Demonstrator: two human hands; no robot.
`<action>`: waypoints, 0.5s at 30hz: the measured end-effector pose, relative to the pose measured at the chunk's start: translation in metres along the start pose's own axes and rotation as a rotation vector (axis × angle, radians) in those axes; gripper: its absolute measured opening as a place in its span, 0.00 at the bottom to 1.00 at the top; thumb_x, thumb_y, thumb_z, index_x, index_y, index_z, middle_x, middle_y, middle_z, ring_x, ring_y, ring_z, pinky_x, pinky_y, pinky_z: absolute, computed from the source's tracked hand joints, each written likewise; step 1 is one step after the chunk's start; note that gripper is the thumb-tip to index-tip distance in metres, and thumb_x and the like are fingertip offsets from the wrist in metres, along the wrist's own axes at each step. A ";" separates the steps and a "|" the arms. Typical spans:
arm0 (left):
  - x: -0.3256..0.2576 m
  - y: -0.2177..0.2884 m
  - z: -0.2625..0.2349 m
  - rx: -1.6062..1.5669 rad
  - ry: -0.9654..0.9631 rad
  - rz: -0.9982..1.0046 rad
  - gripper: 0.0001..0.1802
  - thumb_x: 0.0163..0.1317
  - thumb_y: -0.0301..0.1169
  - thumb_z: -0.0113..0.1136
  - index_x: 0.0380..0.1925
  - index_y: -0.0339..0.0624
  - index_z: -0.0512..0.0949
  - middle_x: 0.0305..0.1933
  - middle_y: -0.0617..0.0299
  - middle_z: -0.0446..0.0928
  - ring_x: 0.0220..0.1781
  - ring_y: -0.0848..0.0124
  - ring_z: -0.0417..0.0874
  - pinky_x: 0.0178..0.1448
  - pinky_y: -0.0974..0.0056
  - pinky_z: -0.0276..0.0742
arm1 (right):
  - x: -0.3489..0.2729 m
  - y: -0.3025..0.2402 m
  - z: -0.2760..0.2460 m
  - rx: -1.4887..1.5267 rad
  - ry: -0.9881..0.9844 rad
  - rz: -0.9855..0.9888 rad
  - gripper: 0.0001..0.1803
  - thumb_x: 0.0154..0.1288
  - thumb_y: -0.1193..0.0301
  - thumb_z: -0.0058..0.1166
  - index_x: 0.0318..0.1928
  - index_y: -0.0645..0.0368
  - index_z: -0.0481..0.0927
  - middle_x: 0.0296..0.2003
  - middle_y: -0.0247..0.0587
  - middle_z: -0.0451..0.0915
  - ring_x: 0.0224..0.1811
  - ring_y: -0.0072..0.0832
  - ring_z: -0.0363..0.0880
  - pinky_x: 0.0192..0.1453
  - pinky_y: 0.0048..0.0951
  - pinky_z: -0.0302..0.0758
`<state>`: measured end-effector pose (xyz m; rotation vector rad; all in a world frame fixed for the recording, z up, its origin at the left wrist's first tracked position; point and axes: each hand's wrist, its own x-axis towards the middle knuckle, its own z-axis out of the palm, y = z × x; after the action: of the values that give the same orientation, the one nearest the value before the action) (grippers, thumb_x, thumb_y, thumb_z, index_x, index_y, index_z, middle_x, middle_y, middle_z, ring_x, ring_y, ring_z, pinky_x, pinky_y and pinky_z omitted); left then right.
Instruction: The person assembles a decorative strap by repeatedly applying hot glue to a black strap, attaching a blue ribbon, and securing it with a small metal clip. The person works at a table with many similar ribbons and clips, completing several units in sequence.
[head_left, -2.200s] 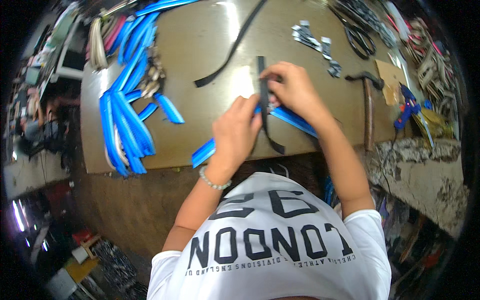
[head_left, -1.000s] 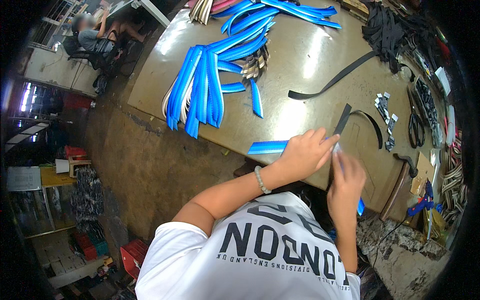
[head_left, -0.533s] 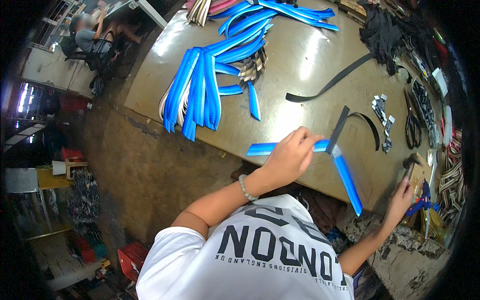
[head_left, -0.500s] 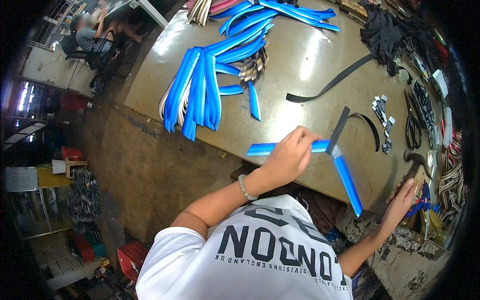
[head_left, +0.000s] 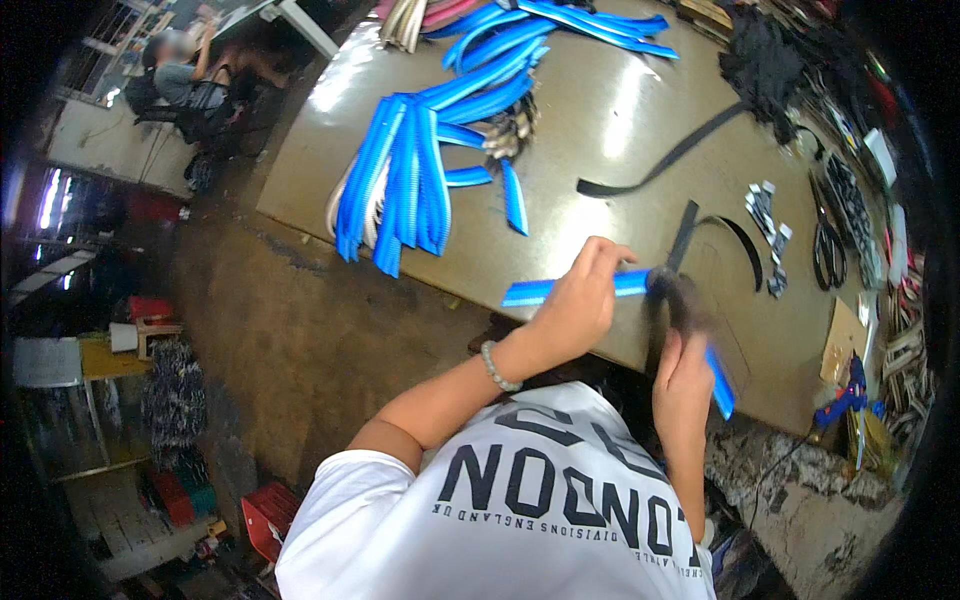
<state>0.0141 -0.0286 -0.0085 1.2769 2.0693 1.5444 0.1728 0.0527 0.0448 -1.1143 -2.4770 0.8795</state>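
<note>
My left hand [head_left: 578, 308] lies over a blue striped strap [head_left: 527, 294] near the table's front edge, its fingers closed and pressed down on it. In my right hand [head_left: 686, 378] is a hammer [head_left: 678, 292], blurred by motion. The hammer's head is over the corner where the blue strap turns off at an angle, and it hides that spot. Whether it touches the strap I cannot tell. The strap's other leg [head_left: 722, 388] sticks out beside my right hand. From the covered corner a black strap [head_left: 684, 236] runs away from me and curls to the right.
A thick bundle of blue straps [head_left: 405, 175] hangs over the table's left edge. Farther back lie another black strap [head_left: 640, 186] and a black heap [head_left: 760, 70]. Scissors [head_left: 826, 255], small labels [head_left: 770, 225] and a blue glue gun [head_left: 848, 396] are at the right. A person [head_left: 185, 80] sits far left.
My right hand has swung the hammer leftward from the table's right side to the strap's corner. My left hand stays on the blue strap.
</note>
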 end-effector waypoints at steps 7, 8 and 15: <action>0.002 0.014 0.003 0.319 -0.149 0.121 0.10 0.62 0.30 0.60 0.42 0.38 0.77 0.42 0.50 0.73 0.46 0.52 0.75 0.53 0.53 0.73 | -0.005 0.043 -0.036 0.216 0.230 0.240 0.19 0.78 0.60 0.46 0.47 0.66 0.75 0.30 0.58 0.78 0.31 0.42 0.77 0.40 0.39 0.74; 0.001 0.018 0.008 0.347 -0.147 0.120 0.13 0.60 0.34 0.63 0.41 0.38 0.77 0.42 0.51 0.73 0.46 0.53 0.75 0.52 0.54 0.73 | -0.002 0.053 -0.042 0.158 0.343 0.243 0.19 0.78 0.59 0.47 0.47 0.66 0.76 0.31 0.57 0.79 0.31 0.41 0.77 0.40 0.39 0.74; 0.016 0.030 0.034 0.632 -0.044 0.171 0.25 0.52 0.50 0.71 0.35 0.41 0.76 0.35 0.56 0.73 0.40 0.57 0.74 0.41 0.56 0.70 | 0.012 0.110 -0.054 -0.037 0.536 0.353 0.22 0.76 0.56 0.50 0.46 0.66 0.78 0.31 0.53 0.81 0.33 0.39 0.78 0.42 0.37 0.74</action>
<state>0.0417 0.0069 0.0087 1.7037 2.5821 0.9159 0.2537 0.1403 0.0169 -1.5871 -1.8980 0.5214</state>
